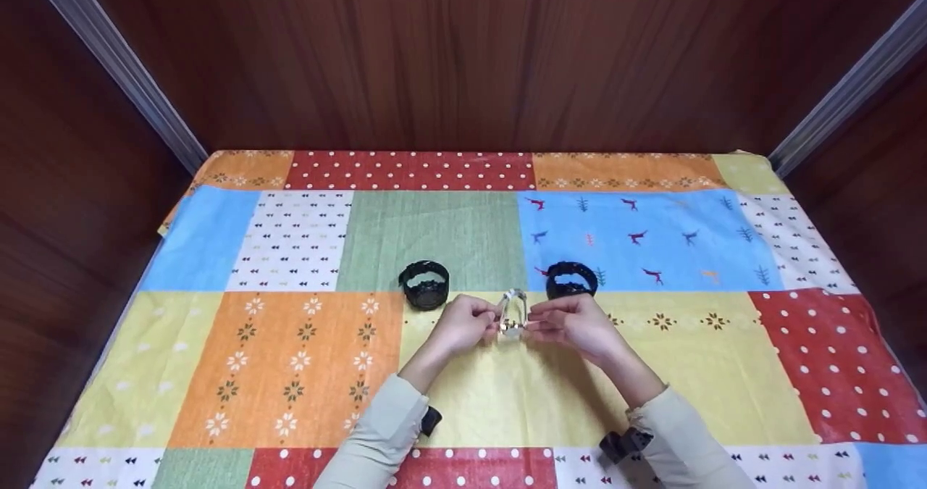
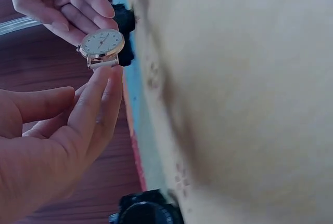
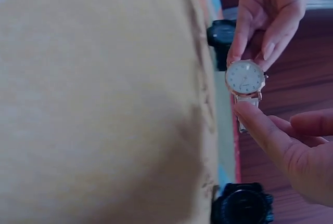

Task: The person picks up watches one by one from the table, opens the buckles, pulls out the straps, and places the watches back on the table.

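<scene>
- Holds white-strapped watch (image 2: 102, 42) up between left hand (image 1: 462, 322) and right hand (image 1: 573, 321), over patchwork cloth (image 1: 492, 395).
- On the left: fairly spread, index and middle fingertips against strap (image 3: 246, 100) close to case, thumb apart from it.
- On the right: also spread, index fingertip laid on strap at case's other side, thumb apart.
- Faces white dial (image 3: 244, 77) back toward both wrists; points crown (image 3: 266, 77) upward, away from cloth.
- Sets strap ends crosswise, one toward each hand; numerals too small to tell which end is twelve.
- Arches strap forward from dial into a loop; runs loop's long axis straight ahead, between both hands.
- Just ahead and left of left hand: rests left black watch (image 1: 426, 298) on cloth, strap looped.
- Directly ahead of right hand: rests right black watch (image 1: 570, 267), partly hidden by fingers.
- Behind each hand, at cuffs of pale sleeves (image 1: 376, 431): wears dark wrist devices (image 1: 431, 421).
- Well ahead of both hands: stands brown wooden panel (image 1: 463, 61).
</scene>
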`<state>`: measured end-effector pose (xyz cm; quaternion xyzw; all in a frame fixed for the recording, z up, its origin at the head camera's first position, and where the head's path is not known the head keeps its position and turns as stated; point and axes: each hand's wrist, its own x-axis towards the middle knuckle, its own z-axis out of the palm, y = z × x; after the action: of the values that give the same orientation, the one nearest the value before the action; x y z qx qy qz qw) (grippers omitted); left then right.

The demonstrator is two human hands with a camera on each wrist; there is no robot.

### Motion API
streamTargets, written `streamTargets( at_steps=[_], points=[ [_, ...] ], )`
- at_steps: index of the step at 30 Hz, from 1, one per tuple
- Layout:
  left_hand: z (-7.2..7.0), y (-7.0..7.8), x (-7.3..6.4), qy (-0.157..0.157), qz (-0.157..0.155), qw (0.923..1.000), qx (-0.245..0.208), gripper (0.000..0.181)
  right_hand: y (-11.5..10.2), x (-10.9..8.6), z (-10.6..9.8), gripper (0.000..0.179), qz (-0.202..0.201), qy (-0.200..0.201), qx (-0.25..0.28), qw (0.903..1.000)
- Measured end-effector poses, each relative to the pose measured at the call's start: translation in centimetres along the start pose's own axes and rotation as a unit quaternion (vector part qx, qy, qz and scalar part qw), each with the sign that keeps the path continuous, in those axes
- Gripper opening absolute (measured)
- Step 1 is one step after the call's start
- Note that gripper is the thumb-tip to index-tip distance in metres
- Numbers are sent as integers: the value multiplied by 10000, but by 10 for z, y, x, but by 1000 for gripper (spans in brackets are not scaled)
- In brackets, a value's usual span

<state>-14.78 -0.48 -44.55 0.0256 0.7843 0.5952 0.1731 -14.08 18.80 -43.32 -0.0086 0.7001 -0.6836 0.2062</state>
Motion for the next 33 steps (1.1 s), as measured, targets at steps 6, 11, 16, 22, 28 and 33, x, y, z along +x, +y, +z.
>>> streamTargets(
  at_steps=[6,11,16,22,28,33],
  points=[
    [-13,19,0,89,-4,10000,-39,20,-20,3,2,32,-276,-17,-237,9993],
    [-22,33,0,90,-30,9998,-174,20,-36,7,2,32,-327,-8,-106,9994],
    [-29,46,-1,158,6,9994,-293,21,-54,7,4,32,-191,4,152,9997],
    [-34,59,-4,261,208,9984,-459,21,-69,6,5,32,-292,-57,318,9990],
    [-34,63,-5,314,363,9968,-641,19,-73,5,4,31,-347,-39,356,9988],
    [-32,63,-4,425,531,9947,-775,15,-75,5,5,29,-385,37,416,9984]
  ],
)
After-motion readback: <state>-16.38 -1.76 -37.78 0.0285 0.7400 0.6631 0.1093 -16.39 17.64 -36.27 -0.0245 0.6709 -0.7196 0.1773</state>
